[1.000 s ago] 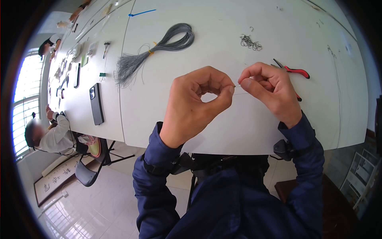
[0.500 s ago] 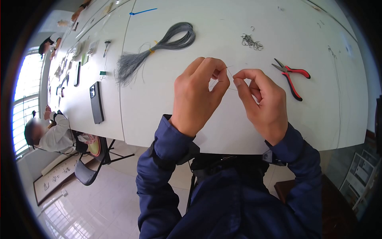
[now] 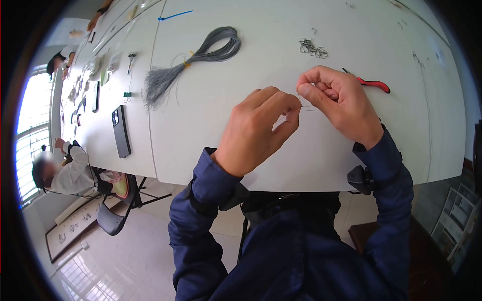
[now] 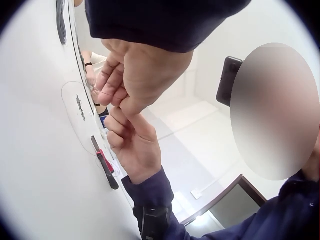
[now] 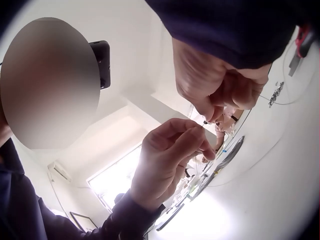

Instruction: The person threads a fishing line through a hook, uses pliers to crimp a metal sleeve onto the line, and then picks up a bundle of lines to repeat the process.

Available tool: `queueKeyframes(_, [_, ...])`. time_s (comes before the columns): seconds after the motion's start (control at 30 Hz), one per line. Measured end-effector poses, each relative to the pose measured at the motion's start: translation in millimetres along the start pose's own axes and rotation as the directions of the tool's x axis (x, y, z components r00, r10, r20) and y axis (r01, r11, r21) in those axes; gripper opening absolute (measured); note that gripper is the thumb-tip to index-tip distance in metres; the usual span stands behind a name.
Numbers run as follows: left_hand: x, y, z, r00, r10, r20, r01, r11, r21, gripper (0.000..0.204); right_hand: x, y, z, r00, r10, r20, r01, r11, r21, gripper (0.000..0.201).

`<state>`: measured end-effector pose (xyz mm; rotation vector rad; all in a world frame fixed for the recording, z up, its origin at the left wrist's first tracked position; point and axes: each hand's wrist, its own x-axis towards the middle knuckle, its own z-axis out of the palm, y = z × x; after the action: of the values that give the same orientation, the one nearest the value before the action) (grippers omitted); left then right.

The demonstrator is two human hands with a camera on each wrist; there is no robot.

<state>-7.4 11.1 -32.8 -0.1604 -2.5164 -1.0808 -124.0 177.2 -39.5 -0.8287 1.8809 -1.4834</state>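
Close over the white table, my left hand (image 3: 258, 125) pinches a tiny fish hook between thumb and forefinger; mostly hidden, it shows a small dark end (image 5: 205, 122) at the fingertips. My right hand (image 3: 344, 103) pinches thin fishing line between thumb and index finger, its other fingers curled in. Both sets of fingertips are close together, the right slightly farther from my body. A loop of this fishing line (image 4: 62, 97) hangs out past the hands in the left wrist view. Beyond them lies a small pile of fish hooks (image 3: 313, 48).
Red-handled pliers (image 3: 375, 84) lie partly hidden behind my right hand. A tied bundle of grey line (image 3: 221, 42) rests ahead on the left, with a blue cable tie (image 3: 175, 15) beyond. A phone (image 3: 120, 131) lies farther left. Other people (image 3: 73, 170) sit along that side.
My hands drew apart, then came together again. Over the last half second the right hand moved up and away, covering much of the pliers, while the left shifted slightly right and down.
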Motion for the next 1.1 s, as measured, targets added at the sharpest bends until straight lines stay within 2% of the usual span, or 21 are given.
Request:
queueKeyframes(0.17, [1.0,6.9,-1.2,0.999,0.008,-0.051,-0.01,0.999,-0.041,0.018,0.1,7.0,2.5,0.999,-0.045,-0.004,0.046,0.992,0.122,0.023])
queueKeyframes(0.27, [0.9,8.9,-2.5,0.997,0.0,-0.083,-0.003,0.999,-0.038,0.018,-2.5,2.5,1.1,0.999,0.015,0.038,-0.019,0.994,0.112,0.023])
queueKeyframes(0.47, [3.2,7.6,-0.6,0.98,0.009,-0.197,-0.022,0.998,-0.062,0.017,-7.1,-1.6,11.0,0.999,0.045,-0.004,-0.044,0.986,0.163,0.022])
queueKeyframes(0.57, [5.8,11.4,-3.7,0.977,-0.001,-0.212,-0.008,0.999,-0.041,0.015,-10.3,-2.7,22.5,0.993,0.042,-0.106,-0.017,0.974,0.224,0.018])
queueKeyframes(0.67, [10.1,11.3,-5.7,0.97,0.035,-0.242,-0.035,0.999,0.003,0.014,-15.3,-14.1,27.3,0.984,0.051,-0.172,-0.031,0.992,0.12,0.013])
queueKeyframes(0.77, [11.9,9.0,-5.6,0.965,0.045,-0.257,-0.032,0.998,0.056,0.013,-21.3,-16.8,35.6,0.955,-0.057,-0.29,0.031,0.995,-0.094,0.008])
queueKeyframes(0.83, [13.6,10.1,-7.8,0.97,0.011,-0.241,0.01,0.996,0.086,0.011,-24.9,-18.9,39.6,0.925,-0.217,-0.313,0.132,0.953,-0.271,0.009])
queueKeyframes(0.97, [13.4,5.7,-8.3,0.977,-0.009,-0.215,0.028,0.996,0.088,0.011,-25.7,-22.0,37.6,0.839,-0.485,-0.246,0.285,0.778,-0.56,0.012])
queueKeyframes(1.1, [11.4,2.9,-6.7,0.986,-0.014,-0.169,0.031,0.995,0.096,0.011,-21.9,-31.6,27.8,0.815,-0.559,-0.153,0.342,0.677,-0.652,0.012])
